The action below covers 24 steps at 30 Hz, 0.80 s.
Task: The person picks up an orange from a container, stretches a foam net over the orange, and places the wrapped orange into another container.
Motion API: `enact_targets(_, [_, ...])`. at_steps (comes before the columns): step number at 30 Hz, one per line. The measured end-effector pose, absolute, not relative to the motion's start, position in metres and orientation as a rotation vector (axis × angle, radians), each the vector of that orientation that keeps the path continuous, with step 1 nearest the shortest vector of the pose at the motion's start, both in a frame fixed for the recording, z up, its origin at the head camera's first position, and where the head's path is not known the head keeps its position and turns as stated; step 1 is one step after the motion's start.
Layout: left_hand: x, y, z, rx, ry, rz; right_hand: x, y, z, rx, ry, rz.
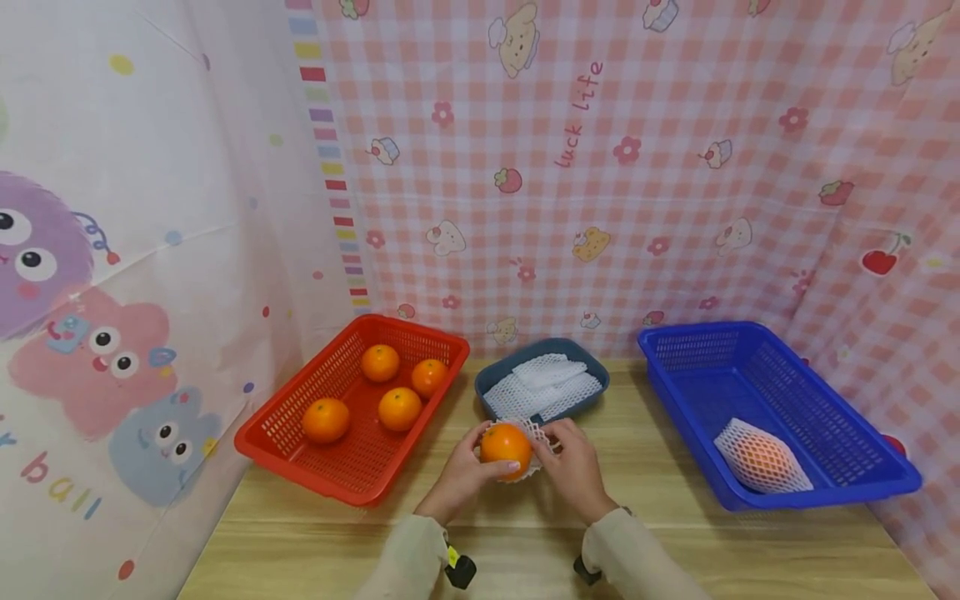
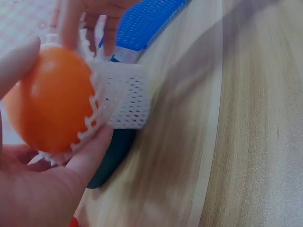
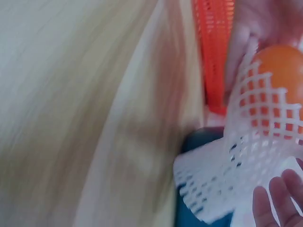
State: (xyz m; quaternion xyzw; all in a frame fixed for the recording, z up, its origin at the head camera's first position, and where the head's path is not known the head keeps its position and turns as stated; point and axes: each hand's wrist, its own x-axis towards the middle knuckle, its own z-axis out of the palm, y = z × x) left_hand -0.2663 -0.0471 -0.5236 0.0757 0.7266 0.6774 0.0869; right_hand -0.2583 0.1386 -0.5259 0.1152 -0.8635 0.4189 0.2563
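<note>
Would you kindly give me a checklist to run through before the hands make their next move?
1. Round, glossy orange fruit held by the left hand: ok.
2. White foam mesh sleeve fully covering it: not ok; much orange skin is bare.
3. Secure hold by the right hand on the sleeve: cannot tell; contact is unclear.
4. Room in the blue rectangular plastic basket: ok; one sleeved fruit lies at its near end.
5. Spare white foam sleeves: ok; they lie in the dark teal rounded tray.
</note>
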Motion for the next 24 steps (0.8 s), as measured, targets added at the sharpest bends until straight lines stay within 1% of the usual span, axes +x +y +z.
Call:
enact_targets(11, [-0.268,-0.045,-0.524,0.169,2.267,2.001,-0.241,0.115,-0.509,0.392,-2.296,1.255])
enact_targets(20, [-0.267,-0.051,-0.523,0.284,2.171,2.046,-0.249,0.127,-0.512,0.181,-2.411,1.406])
enact_targets(24, [-0.267,-0.053,-0.524,0.260,2.158,2.098,-0.252,0.130,-0.515,0.180,-2.438,1.444])
